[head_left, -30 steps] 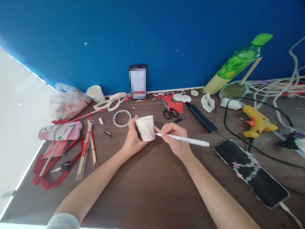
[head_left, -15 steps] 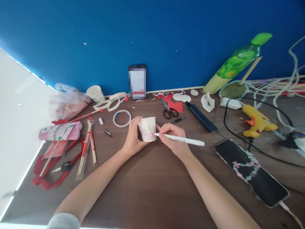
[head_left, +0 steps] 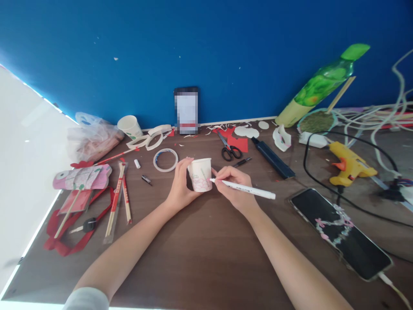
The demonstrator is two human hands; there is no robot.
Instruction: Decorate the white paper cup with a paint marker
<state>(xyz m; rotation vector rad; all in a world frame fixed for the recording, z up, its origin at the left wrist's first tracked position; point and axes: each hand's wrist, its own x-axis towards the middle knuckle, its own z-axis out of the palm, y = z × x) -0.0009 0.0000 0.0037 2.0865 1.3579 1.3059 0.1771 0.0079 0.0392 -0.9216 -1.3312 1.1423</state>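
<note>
Marker [head_left: 250,190] – slim, white, plastic – pinched in right hand [head_left: 239,199], aimed left at pink-patterned white paper cup [head_left: 201,173] left hand [head_left: 179,186] clasps.

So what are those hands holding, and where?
The left hand holds a paper cup by its left side; the right hand, a white marker near its tip.

It's the cup [head_left: 201,174] between left hand [head_left: 181,183] and right hand [head_left: 237,186], tape roll [head_left: 155,160] behind and left, scissors [head_left: 227,147] behind and right! Far right on the bench [head_left: 200,254], a glue gun [head_left: 351,165] behind a phone [head_left: 359,246]; far left, a key [head_left: 89,224].
</note>
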